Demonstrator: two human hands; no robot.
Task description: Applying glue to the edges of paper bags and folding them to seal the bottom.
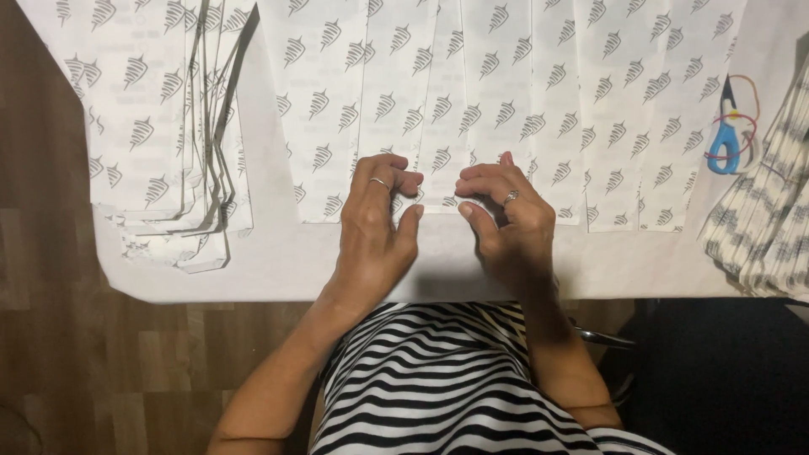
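Printed paper strip (438, 126), white with a repeating grey leaf-like mark, is lying in the middle of a row of overlapping strips on the white-covered counter (278, 265), its lower edge right at the person's hands. The left hand (379, 223) and the right hand (506, 219) are both pinching that bottom edge, fingers (410, 217) curled nearly closed on the paper with thumbs pointing toward each other; each hand is wearing a ring. To the left, a stack of folded printed sheets (181, 135) is lying fanned out. At the far right, blue-handled scissors (725, 135) are resting near another pile of folded paper (763, 227). A striped black-and-white garment (438, 388) is showing below the counter edge
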